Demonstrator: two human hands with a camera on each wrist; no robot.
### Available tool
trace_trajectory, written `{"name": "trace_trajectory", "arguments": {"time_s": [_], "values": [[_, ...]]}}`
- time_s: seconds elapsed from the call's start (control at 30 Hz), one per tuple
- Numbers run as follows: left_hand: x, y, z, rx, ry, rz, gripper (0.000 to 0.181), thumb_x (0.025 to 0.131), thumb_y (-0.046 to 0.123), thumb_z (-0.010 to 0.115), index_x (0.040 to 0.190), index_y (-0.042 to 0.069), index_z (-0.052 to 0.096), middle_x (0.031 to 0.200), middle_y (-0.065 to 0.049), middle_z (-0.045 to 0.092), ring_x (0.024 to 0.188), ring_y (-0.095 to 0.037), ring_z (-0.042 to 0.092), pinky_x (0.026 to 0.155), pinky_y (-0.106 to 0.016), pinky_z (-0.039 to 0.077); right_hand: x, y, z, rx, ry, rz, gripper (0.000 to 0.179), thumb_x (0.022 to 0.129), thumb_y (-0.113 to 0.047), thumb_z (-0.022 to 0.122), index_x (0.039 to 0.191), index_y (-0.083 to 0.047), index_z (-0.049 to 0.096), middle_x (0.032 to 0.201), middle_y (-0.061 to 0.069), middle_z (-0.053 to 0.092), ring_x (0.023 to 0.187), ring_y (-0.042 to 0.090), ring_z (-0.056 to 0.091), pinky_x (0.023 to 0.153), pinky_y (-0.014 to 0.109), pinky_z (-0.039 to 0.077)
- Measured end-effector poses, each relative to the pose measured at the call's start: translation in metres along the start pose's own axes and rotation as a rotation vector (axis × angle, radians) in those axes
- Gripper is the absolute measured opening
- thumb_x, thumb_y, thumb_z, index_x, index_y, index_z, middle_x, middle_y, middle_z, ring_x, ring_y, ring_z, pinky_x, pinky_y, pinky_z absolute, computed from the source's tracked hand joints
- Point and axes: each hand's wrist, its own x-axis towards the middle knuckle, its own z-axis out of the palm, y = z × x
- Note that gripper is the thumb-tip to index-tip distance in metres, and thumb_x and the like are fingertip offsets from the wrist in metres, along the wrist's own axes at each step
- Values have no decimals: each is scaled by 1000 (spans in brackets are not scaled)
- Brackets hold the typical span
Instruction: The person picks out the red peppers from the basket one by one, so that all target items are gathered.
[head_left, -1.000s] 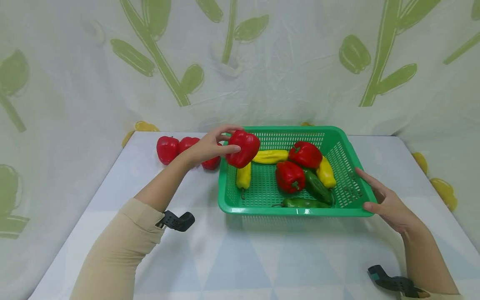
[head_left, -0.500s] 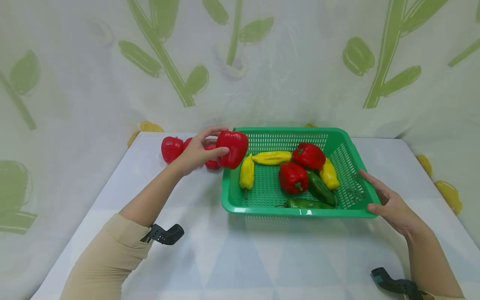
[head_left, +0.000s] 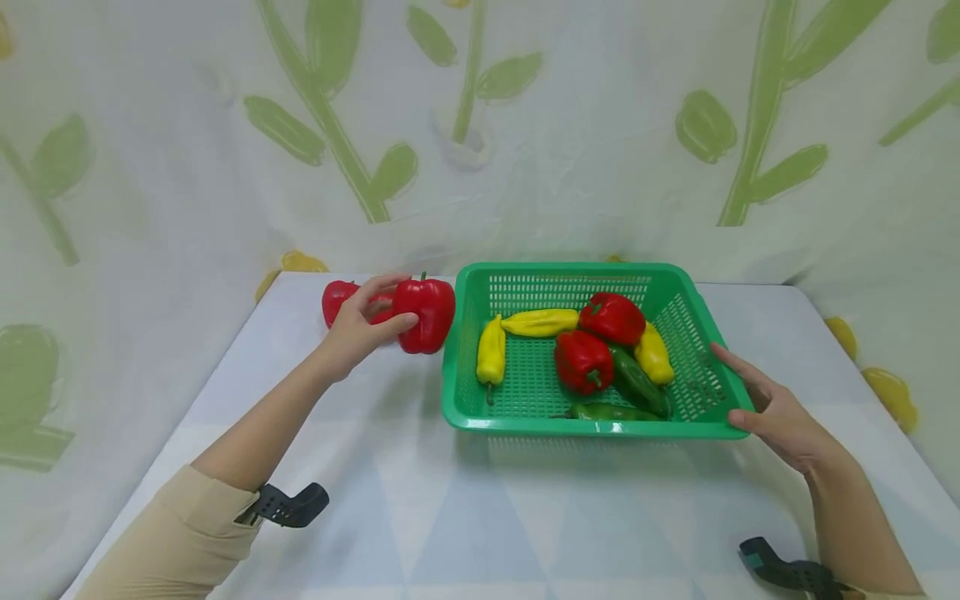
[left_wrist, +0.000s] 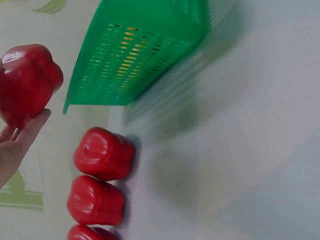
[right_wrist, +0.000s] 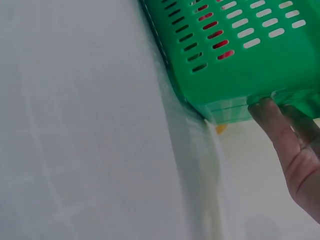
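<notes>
My left hand (head_left: 352, 333) holds a red bell pepper (head_left: 427, 315) between thumb and fingers, stem up, just left of a green plastic basket (head_left: 600, 428). In the left wrist view the held pepper appears raised at the left edge, and several red bell peppers (left_wrist: 104, 153) sit in a row on the table below. The head view shows one of them, a red pepper (head_left: 337, 302), partly behind the left hand. At the basket's front right corner my right hand (head_left: 780, 417) grips the rim, thumb on the front corner and fingers along the right side.
Inside the basket lie two red bell peppers (head_left: 583, 362), two long green peppers (head_left: 637, 383) and several yellow peppers (head_left: 491, 350). A pale patterned cloth covers the table (head_left: 480, 517), and a leaf-printed curtain (head_left: 570, 167) hangs behind it.
My left hand has carried the red bell pepper leftward from over the basket's left rim to beside it, slightly lower. The right hand stays on the basket corner.
</notes>
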Motion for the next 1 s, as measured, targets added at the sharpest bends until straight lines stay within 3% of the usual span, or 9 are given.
{"name": "trace_trajectory", "arguments": {"time_s": [0.13,0.43,0.7,1.0], "values": [[-2,-7,-4,9,0,-2,69,82,16,72,141,17,37,139,-12,40,127,-33,40,86,-45,53,2,0,2,72,-14,-12,72,92,-24,60,152,-29,19,156,14,3,114,1,41,85,15,46],[-8,-18,-8,-2,7,-12,71,82,17,73,142,15,35,140,-14,38,126,-35,41,87,-44,52,0,-5,5,52,0,5,73,91,-21,62,151,-29,21,154,23,3,112,0,44,85,17,47],[-9,-36,-10,-13,6,-38,75,81,18,74,142,12,32,141,-16,36,127,-37,42,86,-40,53,-8,-6,-1,-6,34,31,74,92,-24,62,151,-31,19,157,12,5,113,-3,39,85,14,45],[-17,-65,-3,-72,-26,-102,74,81,21,75,142,13,33,141,-17,34,128,-40,40,87,-42,53,-3,-4,2,-10,15,27,75,91,-25,63,151,-30,19,157,16,5,113,-2,41,85,16,46]]}}
